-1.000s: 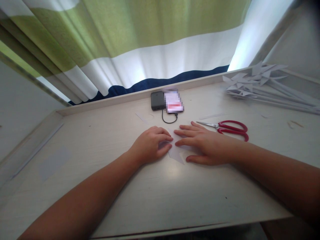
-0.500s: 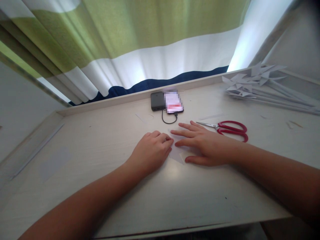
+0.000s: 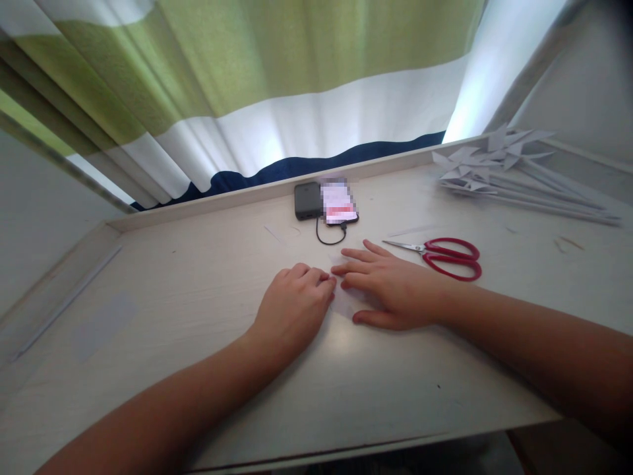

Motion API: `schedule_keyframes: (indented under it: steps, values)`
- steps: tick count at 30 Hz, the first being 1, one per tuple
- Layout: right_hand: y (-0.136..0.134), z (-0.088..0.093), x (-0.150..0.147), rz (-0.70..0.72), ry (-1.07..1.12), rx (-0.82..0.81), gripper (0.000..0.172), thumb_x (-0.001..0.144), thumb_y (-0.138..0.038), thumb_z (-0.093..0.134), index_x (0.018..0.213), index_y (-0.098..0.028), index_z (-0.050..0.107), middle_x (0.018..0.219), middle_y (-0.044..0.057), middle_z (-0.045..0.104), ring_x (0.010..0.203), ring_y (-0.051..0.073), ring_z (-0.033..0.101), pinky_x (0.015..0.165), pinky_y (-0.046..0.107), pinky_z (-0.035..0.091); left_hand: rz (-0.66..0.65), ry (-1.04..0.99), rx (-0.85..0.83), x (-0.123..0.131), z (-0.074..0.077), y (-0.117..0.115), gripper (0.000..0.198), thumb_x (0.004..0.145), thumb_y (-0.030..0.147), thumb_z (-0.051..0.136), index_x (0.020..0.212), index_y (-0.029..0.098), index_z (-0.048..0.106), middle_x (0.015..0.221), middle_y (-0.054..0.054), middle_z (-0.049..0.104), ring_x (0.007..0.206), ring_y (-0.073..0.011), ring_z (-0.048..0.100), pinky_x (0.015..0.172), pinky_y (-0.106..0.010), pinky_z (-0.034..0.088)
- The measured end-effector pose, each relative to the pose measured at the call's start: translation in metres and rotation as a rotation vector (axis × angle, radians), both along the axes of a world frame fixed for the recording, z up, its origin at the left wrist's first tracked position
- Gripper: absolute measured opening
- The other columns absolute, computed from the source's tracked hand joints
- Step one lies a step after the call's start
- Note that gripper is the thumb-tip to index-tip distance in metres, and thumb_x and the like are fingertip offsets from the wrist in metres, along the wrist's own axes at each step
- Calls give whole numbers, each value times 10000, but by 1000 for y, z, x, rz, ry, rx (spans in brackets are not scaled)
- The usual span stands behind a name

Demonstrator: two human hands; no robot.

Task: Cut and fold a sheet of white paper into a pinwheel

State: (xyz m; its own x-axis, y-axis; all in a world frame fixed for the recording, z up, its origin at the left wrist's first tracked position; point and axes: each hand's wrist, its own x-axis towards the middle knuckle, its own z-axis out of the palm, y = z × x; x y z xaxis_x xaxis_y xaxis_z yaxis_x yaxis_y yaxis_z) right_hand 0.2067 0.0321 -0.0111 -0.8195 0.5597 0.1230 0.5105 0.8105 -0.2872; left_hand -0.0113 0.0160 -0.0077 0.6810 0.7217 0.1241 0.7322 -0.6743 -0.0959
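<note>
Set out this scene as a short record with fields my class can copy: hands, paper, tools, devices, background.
Left hand: curled, at the small white paper
Right hand: fingers spread over that paper, which is partly hidden
Tool: red-handled scissors beyond the right hand, blades pointing left
Finished-looking items: paper pinwheels on sticks, piled far right
Other paper: flat sheet at left
Devices: dark box beside a pixelated phone, black cable attached
Background: green, white and navy curtain
</note>
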Motion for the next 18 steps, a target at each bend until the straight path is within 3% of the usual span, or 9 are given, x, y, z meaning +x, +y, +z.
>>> schedule_keyframes:
  steps: [8,13,18]
  values:
    - [-1,3,-3,10,-48,36,454,855,-480,541,1186,-175,597,1351,123,545,1308,372,377,1085,649,164,60,7,-32,2,5,1,236,912,306,515,1029,197,688,912,-85,690,883,-262,580,725,-395,443]
    - [-1,4,-3,6,-52,32,428,867,-479,523,1161,-180,610,1357,113,541,1317,359,370,1095,643,147,83,9,-29,2,6,-1,214,898,308,532,1016,215,686,966,-82,685,876,-249,579,724,-386,443]
    - [-1,3,-2,0,-24,-4,497,846,-518,543,1211,-185,596,1378,118,527,1348,362,333,1112,630,129,103,18,-38,2,6,-3,193,874,284,566,1019,220,675,954,-80,678,875,-235,581,717,-361,455]
